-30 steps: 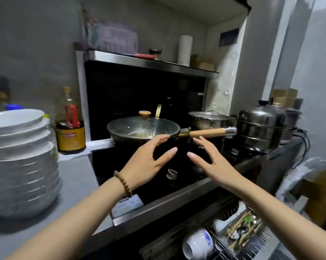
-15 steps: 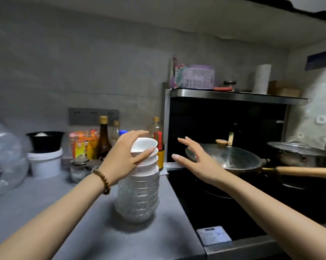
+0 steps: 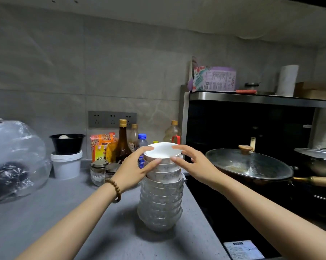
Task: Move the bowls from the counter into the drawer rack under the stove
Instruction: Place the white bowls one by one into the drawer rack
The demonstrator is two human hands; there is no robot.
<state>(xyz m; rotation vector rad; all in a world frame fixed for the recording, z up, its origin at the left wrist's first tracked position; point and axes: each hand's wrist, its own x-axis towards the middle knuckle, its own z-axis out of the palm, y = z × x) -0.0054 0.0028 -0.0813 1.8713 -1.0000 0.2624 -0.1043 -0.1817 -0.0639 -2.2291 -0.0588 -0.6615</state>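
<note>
both grips (image 3: 137, 168) (image 3: 191, 164) clasp the top white speckled bowl (image 3: 163, 153) of a tall stack.

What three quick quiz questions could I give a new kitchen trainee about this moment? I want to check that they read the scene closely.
1. True or false: both hands are on the top of the stack of bowls.
2. Which wrist wears the bead bracelet: A) left, B) right?
3. Fill in: the stack stands on the grey ____ just left of the stove.

Key
1. True: the left hand and the right hand clasp the top bowls from either side.
2. A.
3. Counter; the lidded wok sits on the stove to the right.
</note>
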